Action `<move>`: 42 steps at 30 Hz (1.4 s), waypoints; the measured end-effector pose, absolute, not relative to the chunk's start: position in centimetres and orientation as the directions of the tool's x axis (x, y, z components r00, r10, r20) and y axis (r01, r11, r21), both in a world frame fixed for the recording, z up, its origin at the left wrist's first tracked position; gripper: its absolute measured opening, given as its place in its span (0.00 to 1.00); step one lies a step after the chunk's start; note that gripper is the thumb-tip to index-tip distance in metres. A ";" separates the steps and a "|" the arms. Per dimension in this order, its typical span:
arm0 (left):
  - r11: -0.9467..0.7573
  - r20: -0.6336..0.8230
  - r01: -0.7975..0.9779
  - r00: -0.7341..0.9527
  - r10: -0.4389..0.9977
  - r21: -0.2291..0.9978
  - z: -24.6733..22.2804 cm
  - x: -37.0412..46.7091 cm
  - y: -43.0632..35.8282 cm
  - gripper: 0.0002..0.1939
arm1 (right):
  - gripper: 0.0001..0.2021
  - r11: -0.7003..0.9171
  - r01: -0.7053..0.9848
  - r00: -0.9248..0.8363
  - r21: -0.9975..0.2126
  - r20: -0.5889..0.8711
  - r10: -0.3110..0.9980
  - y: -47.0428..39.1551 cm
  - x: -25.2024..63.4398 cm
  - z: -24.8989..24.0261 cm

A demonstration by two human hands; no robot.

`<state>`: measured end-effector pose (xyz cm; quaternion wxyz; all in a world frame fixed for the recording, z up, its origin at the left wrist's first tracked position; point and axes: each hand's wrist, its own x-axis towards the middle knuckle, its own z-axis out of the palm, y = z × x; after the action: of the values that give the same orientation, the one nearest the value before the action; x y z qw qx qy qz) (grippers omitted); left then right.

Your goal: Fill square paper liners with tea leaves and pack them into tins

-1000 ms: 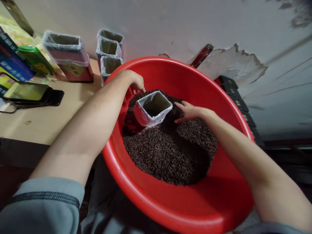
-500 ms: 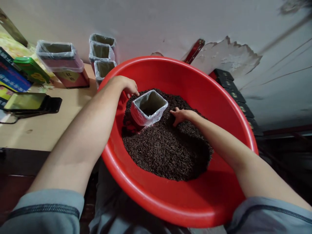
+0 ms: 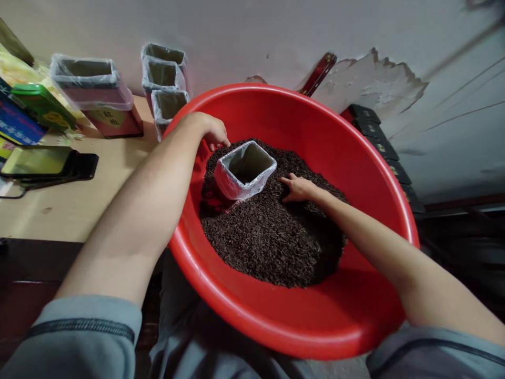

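A large red plastic tub holds a heap of dark, dry leaf-like pieces, perhaps loose tea. Set into the heap is a tin lined with a clear plastic bag, its mouth upward and slightly tilted. My left hand is just beyond the tin's far left corner, over the edge of the heap, fingers loosely bent and partly hidden, with nothing visible in it. To the right of the tin, my right hand rests on the dark pieces with its fingers apart. Neither hand visibly touches the tin.
On the wooden table at left stand a red tin with a bag liner, several more lined tins, a green box and a black phone-like device. Several black boxes line the wall behind the tub.
The view has shifted slightly. My right hand's fingers spread a little more over the heap. My left hand stays beside the tin, which remains in place in the heap.
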<state>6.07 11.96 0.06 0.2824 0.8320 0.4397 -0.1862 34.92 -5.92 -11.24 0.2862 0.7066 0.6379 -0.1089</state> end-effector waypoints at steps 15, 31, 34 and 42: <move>-0.362 -0.573 0.873 0.488 0.659 0.328 0.5 5.3 11.9 0.30 | 0.39 0.048 0.961 0.079 0.272 -0.437 0.896 -5.9 33.9 -10.9; -0.264 -0.597 0.895 0.438 0.671 0.360 0.8 5.1 11.2 0.29 | 0.28 0.223 0.975 -0.205 0.017 -0.333 0.920 -3.2 37.1 -8.4; -0.268 -0.588 0.894 0.439 0.679 0.358 0.6 5.1 11.4 0.28 | 0.26 0.237 0.969 -0.248 -0.072 -0.257 0.934 -2.5 37.8 -6.8; -0.274 -0.595 0.888 0.452 0.664 0.369 0.4 5.3 11.7 0.28 | 0.23 0.332 0.929 -0.356 -0.161 -0.147 0.923 -1.8 34.7 0.7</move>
<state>5.26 11.67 0.41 0.3406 0.7811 0.4969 -0.1645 34.70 -1.77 0.68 0.0144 0.5675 0.8161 -0.1084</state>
